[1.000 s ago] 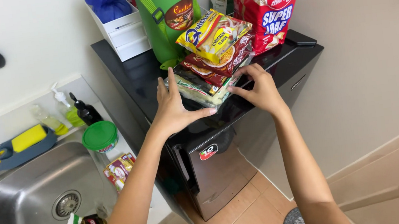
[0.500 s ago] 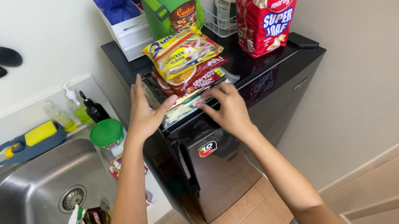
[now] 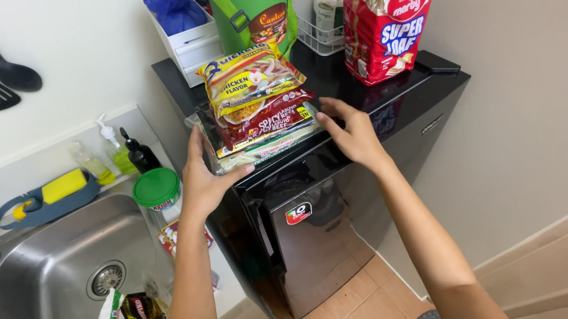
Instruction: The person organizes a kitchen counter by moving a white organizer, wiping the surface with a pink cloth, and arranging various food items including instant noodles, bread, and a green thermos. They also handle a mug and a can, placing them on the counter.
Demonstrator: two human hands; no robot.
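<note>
Head view, looking down: a stack of instant-noodle packets (image 3: 257,109) lies flat on the front part of the top of a small black refrigerator (image 3: 318,205), a yellow packet uppermost, a dark red one under it and paler packets at the bottom. The left hand (image 3: 204,179) is pressed against the stack's left edge, fingers extended upward along its side and thumb under the front corner; the right hand (image 3: 352,134) lies against the right edge, fingers spread and only slightly curled. Neither hand closes around a packet: the pile is braced between two open palms rather than pinched. The stack appears to rest on the refrigerator top, its front edge close to the rim above the door; whether it is lifted at all cannot be told. Behind it stand a green jug (image 3: 252,6), a white box holding a blue bag (image 3: 179,22), a wire basket (image 3: 326,30) and a red bread bag (image 3: 389,16), all apart from the stack. Left of the refrigerator lie a steel sink (image 3: 41,280), a green-lidded jar (image 3: 157,192), soap bottles and a sponge holder. As judged, the packets are gathered and roughly squared, though the top ones sit slightly askew.
</note>
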